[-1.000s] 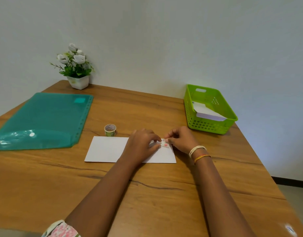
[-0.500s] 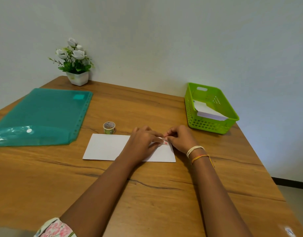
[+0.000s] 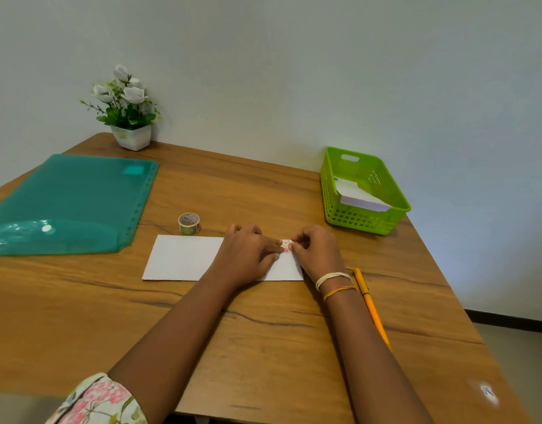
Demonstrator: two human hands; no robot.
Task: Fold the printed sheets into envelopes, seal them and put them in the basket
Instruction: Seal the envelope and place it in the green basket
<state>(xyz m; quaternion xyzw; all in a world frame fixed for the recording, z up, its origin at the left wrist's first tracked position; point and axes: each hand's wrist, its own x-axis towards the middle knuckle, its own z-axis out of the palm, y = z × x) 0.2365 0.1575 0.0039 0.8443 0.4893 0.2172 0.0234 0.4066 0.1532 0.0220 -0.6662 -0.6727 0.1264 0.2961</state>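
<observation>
A white folded sheet [image 3: 184, 258] lies flat on the wooden table [image 3: 263, 347], long side toward me. My left hand [image 3: 248, 255] rests flat on its right half, fingers pressing down. My right hand [image 3: 317, 252] pinches a small pink-patterned sticker [image 3: 285, 243] at the sheet's right end, fingertips of both hands touching it. A small roll of patterned tape [image 3: 189, 223] stands just behind the sheet. The green basket [image 3: 331, 191] sits at the back right with white folded envelopes [image 3: 360, 197] inside.
A teal plastic folder [image 3: 71, 203] lies at the left. A white pot of artificial flowers [image 3: 126, 117] stands in the far left corner by the wall. A yellow pencil [image 3: 370, 304] lies beside my right forearm. The table's right edge drops to the floor.
My view has shifted slightly. Both hands stay on the sheet's right end, the fingers closing tighter over the sticker. The pencil has come into view.
</observation>
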